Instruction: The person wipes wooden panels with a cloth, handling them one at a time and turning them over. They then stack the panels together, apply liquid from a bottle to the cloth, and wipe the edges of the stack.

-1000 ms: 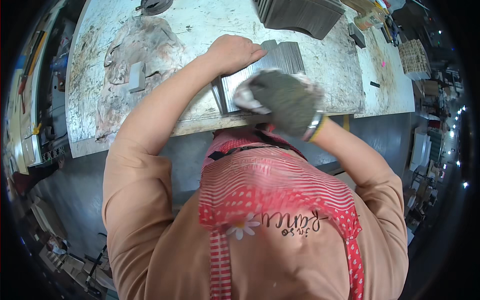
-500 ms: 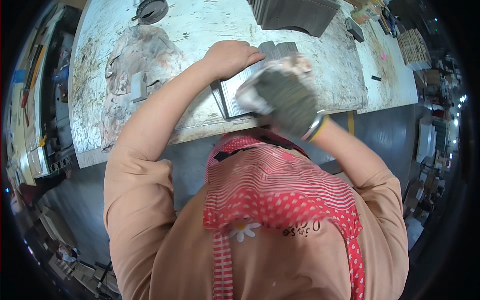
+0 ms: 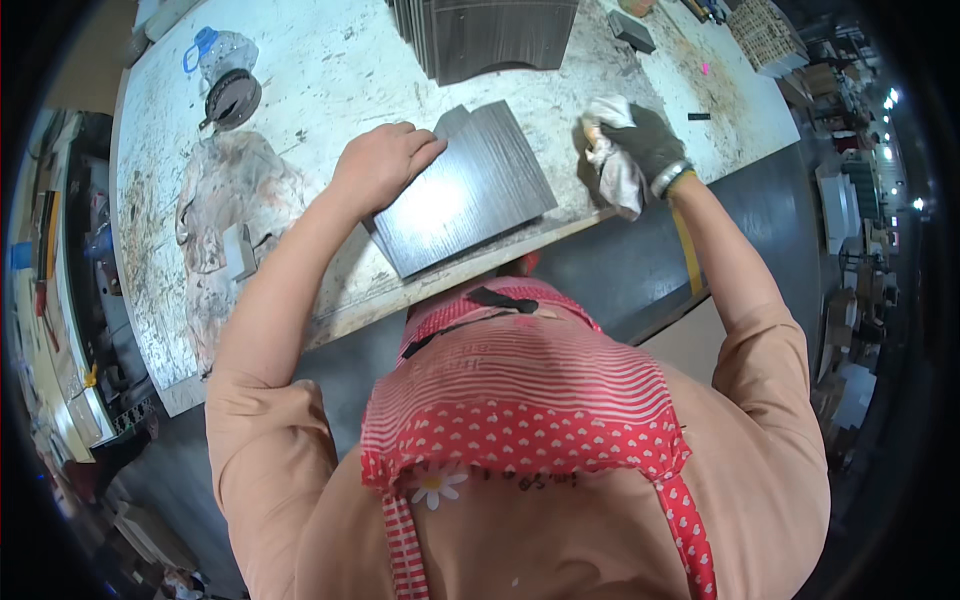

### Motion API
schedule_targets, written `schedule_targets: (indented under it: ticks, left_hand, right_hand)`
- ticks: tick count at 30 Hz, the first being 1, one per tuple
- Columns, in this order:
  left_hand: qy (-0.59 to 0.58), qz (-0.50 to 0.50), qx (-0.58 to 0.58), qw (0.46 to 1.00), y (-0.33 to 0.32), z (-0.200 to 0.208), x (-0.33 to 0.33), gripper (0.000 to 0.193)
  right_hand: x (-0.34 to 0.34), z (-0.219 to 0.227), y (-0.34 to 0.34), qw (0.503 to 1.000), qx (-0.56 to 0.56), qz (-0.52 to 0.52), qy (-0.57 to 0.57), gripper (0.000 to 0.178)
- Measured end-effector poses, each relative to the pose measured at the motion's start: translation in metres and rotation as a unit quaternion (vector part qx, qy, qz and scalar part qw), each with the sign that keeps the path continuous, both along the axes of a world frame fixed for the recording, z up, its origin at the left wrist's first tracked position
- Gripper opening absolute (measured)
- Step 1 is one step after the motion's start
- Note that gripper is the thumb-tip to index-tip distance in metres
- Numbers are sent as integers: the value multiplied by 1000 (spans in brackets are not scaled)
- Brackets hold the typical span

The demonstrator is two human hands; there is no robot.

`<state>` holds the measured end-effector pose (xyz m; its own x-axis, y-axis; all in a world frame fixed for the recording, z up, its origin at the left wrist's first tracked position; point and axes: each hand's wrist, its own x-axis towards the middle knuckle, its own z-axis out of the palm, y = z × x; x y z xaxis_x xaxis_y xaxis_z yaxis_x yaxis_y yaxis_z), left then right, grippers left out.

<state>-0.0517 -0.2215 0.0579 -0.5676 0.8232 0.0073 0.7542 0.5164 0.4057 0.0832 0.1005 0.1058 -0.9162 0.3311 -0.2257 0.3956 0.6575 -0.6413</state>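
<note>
A dark grey wood-grain panel (image 3: 465,195) lies near the table's front edge, light glaring off its left part. A second dark piece shows past its far edge. My bare left hand (image 3: 385,165) grips the panel's left far side, fingers bent over its edge; the thumb is hidden. To the right of the panel, and apart from it, my right hand (image 3: 650,145) wears a dark glove. It is closed on a crumpled white rag (image 3: 615,165), which hangs down at the table edge.
A stack of dark panels (image 3: 490,35) stands at the back. Leftward lie a stained cloth (image 3: 240,185) with a pale block (image 3: 239,250), a round dark container (image 3: 233,98) and a clear jug with a blue cap (image 3: 225,50). A grey block (image 3: 631,32) and woven basket (image 3: 765,35) sit back right.
My right hand has moved off the panel to the right with the rag, uncovering the panel's surface. My left hand still holds the panel. The whole view has shifted.
</note>
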Motion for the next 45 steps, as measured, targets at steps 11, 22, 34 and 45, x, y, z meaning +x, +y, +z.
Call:
schedule_targets:
  ticks: [11,22,34,45]
  left_hand:
    - [-445,485,378,651,-78,-19,97,64]
    - [-459,318,325,763,53,-14,117,69]
    - [-363,153,290,872,287,-29,72,70]
    - [159,-66,131,976,289,-22,135,43]
  right_hand:
    - [8,-45,-10,803,-587,64,-82,30]
    - [44,-17,50,865,-491,103,-22,24]
    - [100,-53,261,900,-427,81,32,35]
    - [-3,-20,164,878,-53,324,348,35]
